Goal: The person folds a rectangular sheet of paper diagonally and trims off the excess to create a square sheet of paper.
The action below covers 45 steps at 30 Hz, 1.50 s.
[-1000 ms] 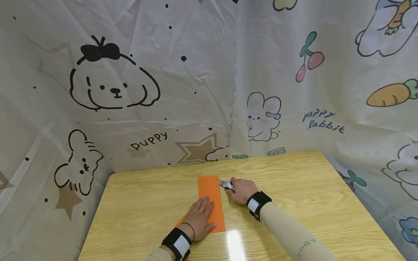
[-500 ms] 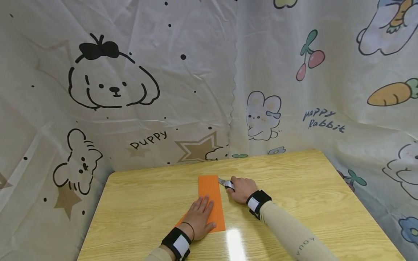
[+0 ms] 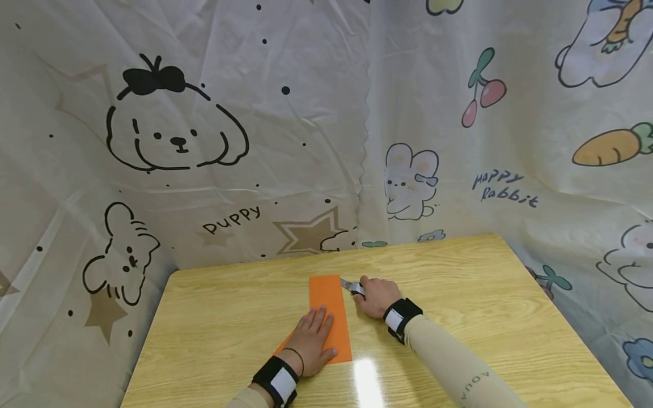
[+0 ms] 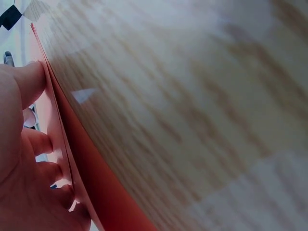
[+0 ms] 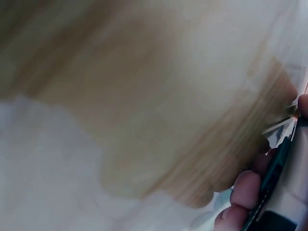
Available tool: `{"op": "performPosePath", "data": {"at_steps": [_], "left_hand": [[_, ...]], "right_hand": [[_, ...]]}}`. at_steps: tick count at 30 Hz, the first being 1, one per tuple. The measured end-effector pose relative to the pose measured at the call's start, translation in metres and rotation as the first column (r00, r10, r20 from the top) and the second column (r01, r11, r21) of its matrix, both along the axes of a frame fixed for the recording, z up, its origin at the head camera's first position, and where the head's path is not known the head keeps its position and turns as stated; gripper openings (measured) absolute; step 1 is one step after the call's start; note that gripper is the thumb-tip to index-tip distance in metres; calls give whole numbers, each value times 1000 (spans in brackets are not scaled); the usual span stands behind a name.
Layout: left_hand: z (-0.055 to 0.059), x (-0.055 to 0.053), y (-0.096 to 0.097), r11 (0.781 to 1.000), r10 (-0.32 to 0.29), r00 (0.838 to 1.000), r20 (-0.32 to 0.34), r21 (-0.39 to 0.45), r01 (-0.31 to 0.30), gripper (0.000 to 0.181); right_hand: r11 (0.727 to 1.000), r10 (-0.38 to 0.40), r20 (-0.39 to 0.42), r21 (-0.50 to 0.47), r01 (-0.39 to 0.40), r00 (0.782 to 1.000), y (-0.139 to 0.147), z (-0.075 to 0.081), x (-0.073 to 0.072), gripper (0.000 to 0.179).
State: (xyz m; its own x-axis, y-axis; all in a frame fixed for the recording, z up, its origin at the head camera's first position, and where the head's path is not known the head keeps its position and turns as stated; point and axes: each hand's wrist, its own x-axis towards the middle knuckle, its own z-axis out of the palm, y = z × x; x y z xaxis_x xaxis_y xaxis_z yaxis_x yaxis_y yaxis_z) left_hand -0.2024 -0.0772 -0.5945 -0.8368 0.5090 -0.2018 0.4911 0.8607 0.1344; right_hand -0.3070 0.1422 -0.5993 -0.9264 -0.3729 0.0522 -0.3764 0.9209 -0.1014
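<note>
A folded sheet of orange paper (image 3: 325, 292) lies lengthwise on the wooden table, its two layers slightly parted in the left wrist view (image 4: 98, 183). My left hand (image 3: 310, 341) rests flat on its lower part, fingers spread and straight. To the right of the paper, my right hand (image 3: 380, 297) grips a utility knife (image 3: 357, 289) with a grey and black handle. Its blade points left and meets the paper's right edge close to the top corner. Whether the tip sits between the layers is too small to tell. The knife handle (image 5: 286, 187) shows at the right wrist view's edge.
The light wood table (image 3: 219, 323) has its far edge just beyond the paper. A pale cloth curtain (image 3: 306, 124) with cartoon prints hangs behind and at both sides. Black straps (image 3: 403, 317) circle both wrists. A bright glare spot (image 3: 368, 382) lies near the front.
The knife's blade tip has shifted very slightly up and left toward the paper's top right corner. The left hand and the paper stay in place.
</note>
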Motion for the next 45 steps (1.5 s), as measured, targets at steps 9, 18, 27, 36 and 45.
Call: {"op": "performPosePath", "data": {"at_steps": [9, 18, 27, 36, 45], "left_hand": [[2, -9, 1, 944, 178, 981, 80, 268, -193, 69], [7, -30, 13, 777, 435, 894, 108, 456, -434, 97], [-2, -31, 25, 757, 528, 849, 1, 452, -472, 106], [6, -35, 29, 728, 602, 798, 18, 400, -557, 112], [5, -33, 34, 711, 616, 787, 10, 423, -562, 111]], "right_hand": [[1000, -7, 25, -12, 7, 1000, 1, 0, 1, 36], [1000, 4, 48, -6, -4, 999, 2, 4, 3, 36], [1000, 13, 53, -5, -12, 998, 12, 9, 16, 33], [998, 49, 64, -50, -46, 997, 18, 6, 22, 31], [999, 26, 51, -40, -24, 998, 21, 3, 24, 32]]}}
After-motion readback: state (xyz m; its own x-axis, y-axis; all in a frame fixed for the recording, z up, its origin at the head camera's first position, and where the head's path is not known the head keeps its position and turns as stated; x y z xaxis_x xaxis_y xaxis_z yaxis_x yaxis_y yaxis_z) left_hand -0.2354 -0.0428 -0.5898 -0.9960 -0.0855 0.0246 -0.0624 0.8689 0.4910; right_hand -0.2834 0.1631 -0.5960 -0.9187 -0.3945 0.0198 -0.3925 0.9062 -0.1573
